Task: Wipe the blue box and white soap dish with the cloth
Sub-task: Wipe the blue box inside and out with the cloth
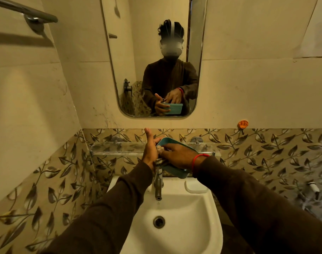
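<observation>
I hold a blue box (175, 172) tilted above the tap, in front of the glass shelf. My left hand (150, 151) grips its left edge, thumb raised. My right hand (178, 155) lies inside the box and presses a pale bunched cloth (159, 149) against its inner surface. Most of the cloth is hidden under my fingers. A white soap dish (196, 186) sits on the basin's back right corner, below my right wrist. A red thread circles that wrist.
Under my arms is a white basin (207, 217) with a steel tap (158, 182) at its back centre. A glass shelf (116, 148) runs along the leaf-patterned tiles. The mirror (153, 57) above reflects me. A towel rail (28, 12) is at upper left, an orange hook (243, 124) on the right.
</observation>
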`<state>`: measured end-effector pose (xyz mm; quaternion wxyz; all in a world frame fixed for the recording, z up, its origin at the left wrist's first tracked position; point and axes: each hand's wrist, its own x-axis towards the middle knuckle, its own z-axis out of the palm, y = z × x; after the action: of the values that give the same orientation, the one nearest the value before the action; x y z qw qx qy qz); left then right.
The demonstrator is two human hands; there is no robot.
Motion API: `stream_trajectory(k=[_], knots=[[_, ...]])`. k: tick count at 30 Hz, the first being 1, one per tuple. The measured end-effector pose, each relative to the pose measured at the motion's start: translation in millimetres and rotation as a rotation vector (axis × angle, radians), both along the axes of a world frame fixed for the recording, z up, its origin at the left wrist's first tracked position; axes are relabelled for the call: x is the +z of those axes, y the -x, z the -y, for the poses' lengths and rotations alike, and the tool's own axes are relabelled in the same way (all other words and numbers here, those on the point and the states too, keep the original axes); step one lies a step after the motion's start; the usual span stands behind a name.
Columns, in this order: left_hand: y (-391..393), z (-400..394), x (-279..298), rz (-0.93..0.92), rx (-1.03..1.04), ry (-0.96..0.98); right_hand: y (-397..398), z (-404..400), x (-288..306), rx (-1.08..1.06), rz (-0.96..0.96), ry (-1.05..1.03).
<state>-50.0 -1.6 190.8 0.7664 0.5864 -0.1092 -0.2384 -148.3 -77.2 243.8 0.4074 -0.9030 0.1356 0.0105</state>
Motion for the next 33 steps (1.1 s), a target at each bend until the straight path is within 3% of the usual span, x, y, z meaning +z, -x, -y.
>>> stream_trajectory(k=[3, 7, 12, 17, 22, 29, 31, 33], knots=[[0.9, -1.1, -7.3, 0.045, 0.016, -0.041, -1.6, 6.7, -2.0, 0.039, -0.034, 0.184], [8.9, -0.4, -3.0, 0.061, 0.002, -0.027, 0.0, 14.8, -10.1, -0.13, 0.219, 0.286], [22.9, 5.9, -0.1, 0.131, -0.049, -0.043, -7.7, 10.4, -11.8, -0.144, 0.335, 0.443], [28.6, 4.1, 1.5, 0.139, 0.008, 0.012, -8.5, 9.4, -20.1, -0.14, 0.444, 0.283], [21.2, -2.2, 10.0, 0.185, -0.026, -0.007, -3.1, 19.6, -23.0, -0.075, 0.431, -0.159], [13.7, -5.8, 28.4, 0.113, -0.113, 0.1, 0.0, 18.8, -5.4, -0.113, 0.616, -0.658], [12.4, -5.9, 23.9, 0.08, -0.089, 0.102, 0.1, 19.8, -2.4, -0.171, 0.694, -0.664], [13.5, -7.3, 18.4, 0.047, -0.075, 0.07, 1.4, 26.7, -0.2, -0.146, 0.752, -0.284]])
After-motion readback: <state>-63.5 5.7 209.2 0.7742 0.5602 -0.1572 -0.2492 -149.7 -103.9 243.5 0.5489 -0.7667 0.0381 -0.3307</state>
